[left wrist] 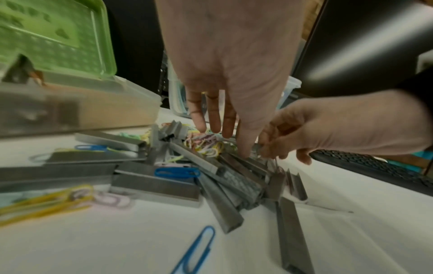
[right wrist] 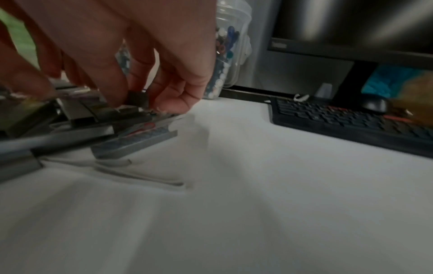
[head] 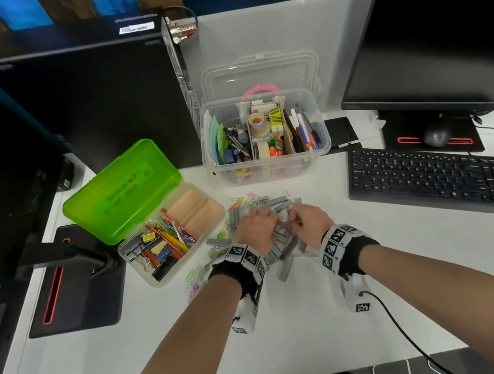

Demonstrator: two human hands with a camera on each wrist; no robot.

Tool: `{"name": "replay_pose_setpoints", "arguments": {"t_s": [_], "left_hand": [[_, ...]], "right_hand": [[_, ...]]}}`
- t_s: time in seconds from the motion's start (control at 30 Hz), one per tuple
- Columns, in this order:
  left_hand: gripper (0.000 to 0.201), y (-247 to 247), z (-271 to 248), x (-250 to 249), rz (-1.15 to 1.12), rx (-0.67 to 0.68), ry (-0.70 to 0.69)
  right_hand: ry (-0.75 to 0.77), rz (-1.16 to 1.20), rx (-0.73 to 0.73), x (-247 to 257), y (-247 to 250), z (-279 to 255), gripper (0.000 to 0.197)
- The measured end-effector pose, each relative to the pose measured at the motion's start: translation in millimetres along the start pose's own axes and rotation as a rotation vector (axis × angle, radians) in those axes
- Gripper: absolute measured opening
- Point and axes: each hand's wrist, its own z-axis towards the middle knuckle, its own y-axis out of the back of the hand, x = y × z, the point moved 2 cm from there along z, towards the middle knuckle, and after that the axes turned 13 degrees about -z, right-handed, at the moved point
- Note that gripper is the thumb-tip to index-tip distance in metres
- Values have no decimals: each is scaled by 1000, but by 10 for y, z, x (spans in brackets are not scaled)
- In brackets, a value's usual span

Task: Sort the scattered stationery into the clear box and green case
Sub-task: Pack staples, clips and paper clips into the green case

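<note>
On the smooth white desk (head: 293,325), going left to right, a glossy black monitor stand base (head: 72,279) sits beside the green case (head: 120,190), a rectangular translucent plastic box whose lime lid stands tilted open over a cloudy tray holding black binder clips, coloured clips and a peach block. Just right of it lies the scattered pile: coloured wire paper clips (head: 195,276), looped and thin, mixed with staple strips (head: 285,266), dull grey metal bars with ribbed tops. The left hand (head: 257,227) reaches down into this pile with straight fingers (left wrist: 215,118), tips touching the strips and gripping nothing. The right hand (head: 308,222) meets it there, fingers curled; they pinch a short staple strip (right wrist: 138,99) at the pile's right edge. Behind the pile stands the clear box (head: 271,163), round-cornered transparent plastic with dividers, packed with pens, tape rolls and paper pads. Farther right lies a matte black keyboard (head: 445,178).
</note>
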Motion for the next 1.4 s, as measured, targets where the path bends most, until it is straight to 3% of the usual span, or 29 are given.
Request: {"name": "replay_pose_setpoints", "arguments": {"t_s": [0.2, 0.43, 0.7, 0.77, 1.0, 1.2, 1.33, 1.4], "left_hand": [[21, 27, 78, -41, 116, 72, -87], [34, 2, 84, -72, 277, 96, -158], [17, 114, -16, 72, -49, -72, -90], [18, 157, -67, 125, -124, -125, -54], [45, 174, -195, 269, -193, -146, -9], [33, 380, -299, 511, -417, -325, 145], [26, 576, -317, 916, -559, -508, 330], [20, 604, -330, 1085, -564, -536, 458]], "right_hand": [[-113, 223, 12, -176, -25, -75, 14], [-305, 713, 54, -200, -2, -108, 29], [-497, 1175, 93, -196, 40, -75, 17], [-521, 1186, 89, -167, 55, -63, 7], [-441, 1008, 46, 30, 60, 16, 12], [-329, 951, 88, 370, 39, 129, 28], [-298, 945, 120, 431, 40, 123, 28], [-290, 939, 131, 419, 41, 120, 28]]}}
